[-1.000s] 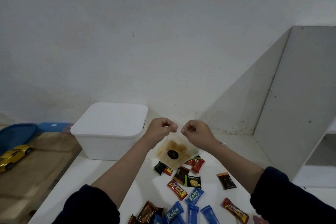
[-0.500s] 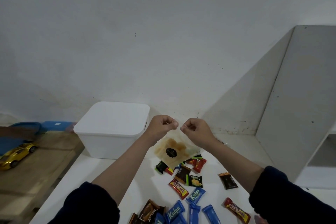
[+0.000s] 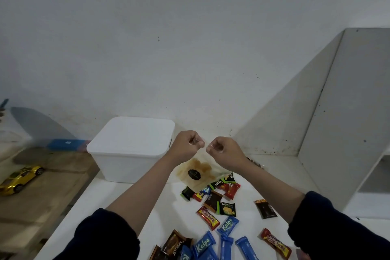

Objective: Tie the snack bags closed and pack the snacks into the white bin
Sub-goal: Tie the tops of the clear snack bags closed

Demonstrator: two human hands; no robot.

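Both fists up close together, left hand (image 3: 185, 144) and right hand (image 3: 223, 150) each pinching the top of the clear plastic snack bag (image 3: 198, 172), hanging right below, closed white plastic bin (image 3: 130, 145) just left, nearer the left hand.

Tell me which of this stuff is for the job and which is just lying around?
Job: clear snack bag pinched by left hand and right hand; loose snacks; white bin.
Lying about: yellow toy car; blue box.
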